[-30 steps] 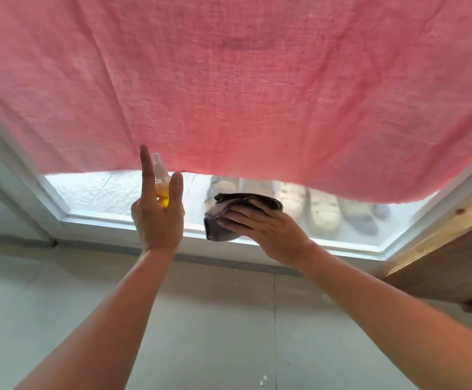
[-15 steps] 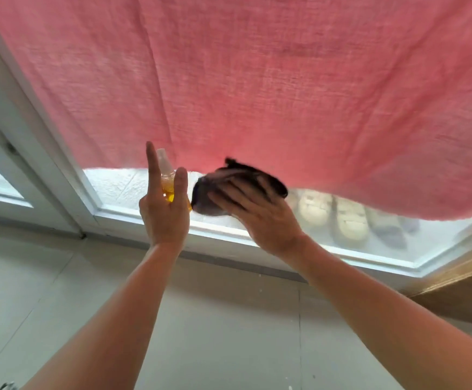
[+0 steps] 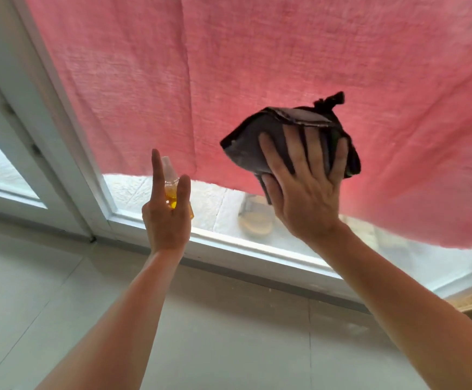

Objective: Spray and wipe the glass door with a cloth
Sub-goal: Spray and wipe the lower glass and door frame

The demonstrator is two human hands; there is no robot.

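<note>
While the right hand [image 3: 305,190] presses the cloth [image 3: 260,147] flat against the door [image 3: 156,190], wiping looks underway; the left hand [image 3: 167,218] grips the bottle [image 3: 170,190], perhaps ready to spray again.

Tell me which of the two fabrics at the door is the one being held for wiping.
The dark grey cloth, pressed flat under the right hand. The other fabric, the pink curtain, is far larger and hangs over the glass, held by neither hand.

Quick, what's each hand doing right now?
Left hand: closed around spray bottle, index finger raised.
Right hand: spread flat, pressing dark cloth.
</note>
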